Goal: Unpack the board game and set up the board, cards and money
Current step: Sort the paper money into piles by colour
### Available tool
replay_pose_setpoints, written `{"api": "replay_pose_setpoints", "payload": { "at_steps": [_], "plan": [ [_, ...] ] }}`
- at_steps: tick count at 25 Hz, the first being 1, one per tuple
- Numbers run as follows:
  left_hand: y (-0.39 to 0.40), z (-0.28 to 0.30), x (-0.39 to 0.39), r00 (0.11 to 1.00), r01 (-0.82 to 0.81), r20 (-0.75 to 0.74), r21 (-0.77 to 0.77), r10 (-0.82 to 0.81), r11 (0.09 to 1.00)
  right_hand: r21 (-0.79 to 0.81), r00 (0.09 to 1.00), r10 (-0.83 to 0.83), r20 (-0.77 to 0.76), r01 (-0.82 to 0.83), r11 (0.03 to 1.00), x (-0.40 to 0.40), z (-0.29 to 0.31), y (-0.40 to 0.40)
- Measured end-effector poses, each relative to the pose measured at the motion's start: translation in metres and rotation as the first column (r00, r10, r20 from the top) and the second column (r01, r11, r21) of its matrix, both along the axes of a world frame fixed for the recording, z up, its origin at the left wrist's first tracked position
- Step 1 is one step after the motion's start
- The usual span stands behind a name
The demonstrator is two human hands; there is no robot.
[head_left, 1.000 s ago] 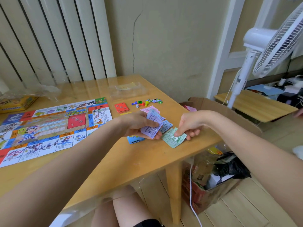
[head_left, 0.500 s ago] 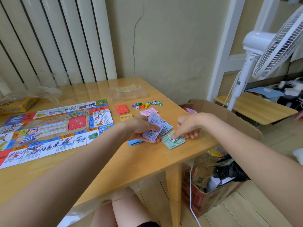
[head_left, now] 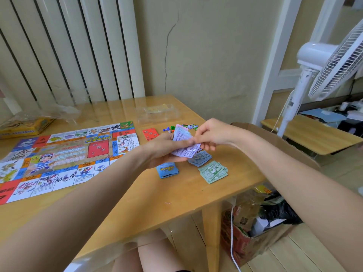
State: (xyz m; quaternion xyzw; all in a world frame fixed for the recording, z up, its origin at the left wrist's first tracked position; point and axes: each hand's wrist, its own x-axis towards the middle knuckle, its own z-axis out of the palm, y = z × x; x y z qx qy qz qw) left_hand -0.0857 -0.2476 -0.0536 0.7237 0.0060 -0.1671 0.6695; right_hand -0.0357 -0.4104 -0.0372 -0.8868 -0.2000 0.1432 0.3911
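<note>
The colourful game board [head_left: 64,158] lies flat on the left of the wooden table [head_left: 176,195]. My left hand [head_left: 165,148] grips a stack of purple paper money [head_left: 183,144] above the table. My right hand [head_left: 208,136] pinches the top note of that stack at its right edge. On the table below lie a pile of green notes [head_left: 213,171], a pile of blue-grey notes [head_left: 200,159], a blue card deck [head_left: 167,169] and a red card deck [head_left: 150,133]. Small coloured pawns and dice [head_left: 170,129] sit behind my hands.
A clear plastic tray [head_left: 158,113] and crumpled wrap [head_left: 59,114] lie at the table's back, the yellow game box [head_left: 25,126] at far left. A white standing fan [head_left: 306,75] and an open cardboard box of clutter [head_left: 261,218] are to the right of the table.
My right hand left the green notes on the table and rose to the purple stack in my left hand. The left hand lifted the stack slightly.
</note>
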Motion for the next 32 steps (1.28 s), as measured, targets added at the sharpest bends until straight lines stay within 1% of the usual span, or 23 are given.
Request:
{"api": "replay_pose_setpoints", "payload": {
  "at_steps": [2, 3, 4, 6, 8, 12, 13, 15, 17, 20, 23, 28, 32],
  "plan": [
    [0.005, 0.005, 0.000, 0.997, 0.001, -0.071, -0.213, -0.017, 0.977, 0.056, 0.999, -0.051, 0.003, 0.050, 0.997, 0.002, 0.000, -0.001],
    [0.006, 0.005, 0.000, 0.997, -0.002, -0.080, -0.276, -0.020, 0.961, 0.112, 0.997, -0.078, -0.008, 0.078, 0.991, 0.001, 0.001, -0.002],
    [0.008, 0.006, 0.000, 0.998, -0.005, -0.069, -0.288, -0.016, 0.957, 0.184, 0.995, -0.095, -0.033, 0.100, 0.978, 0.001, 0.000, -0.001],
    [0.010, 0.005, 0.003, 0.999, -0.036, -0.025, -0.237, 0.031, 0.971, 0.336, 0.989, -0.091, -0.116, 0.126, 0.933, -0.002, 0.000, 0.001],
    [0.010, 0.002, 0.007, 0.996, -0.087, -0.004, -0.179, 0.088, 0.980, 0.410, 0.979, -0.083, -0.187, 0.155, 0.899, -0.002, 0.000, 0.003],
    [0.011, -0.005, 0.012, 0.983, -0.179, 0.037, -0.040, 0.180, 0.983, 0.383, 0.974, -0.097, -0.205, 0.172, 0.907, 0.000, -0.003, 0.007],
    [0.011, -0.005, 0.013, 0.984, -0.171, 0.037, -0.052, 0.173, 0.984, 0.374, 0.975, -0.103, -0.199, 0.172, 0.911, 0.001, -0.004, 0.007],
    [0.013, -0.004, 0.014, 0.991, -0.129, 0.004, -0.144, 0.131, 0.981, 0.346, 0.979, -0.107, -0.176, 0.163, 0.924, 0.006, -0.006, 0.006],
    [0.017, -0.004, 0.017, 0.994, -0.111, -0.015, -0.196, 0.110, 0.974, 0.316, 0.984, -0.077, -0.160, 0.125, 0.940, 0.009, -0.006, 0.004],
    [0.020, -0.009, 0.020, 0.990, -0.138, 0.009, -0.117, 0.140, 0.984, 0.259, 0.989, -0.002, -0.149, 0.041, 0.965, 0.008, -0.006, 0.005],
    [0.021, -0.012, 0.026, 0.985, -0.166, 0.033, -0.082, 0.169, 0.983, 0.290, 0.988, -0.021, -0.153, 0.066, 0.955, 0.012, -0.010, 0.007],
    [0.023, -0.006, 0.036, 0.994, -0.095, 0.036, -0.172, 0.102, 0.980, 0.333, 0.987, -0.058, -0.151, 0.106, 0.937, 0.025, -0.010, 0.010],
    [0.026, -0.010, 0.045, 0.976, -0.194, 0.091, -0.058, 0.198, 0.979, 0.322, 0.992, -0.002, -0.129, 0.044, 0.946, 0.029, -0.005, 0.016]
  ]
}}
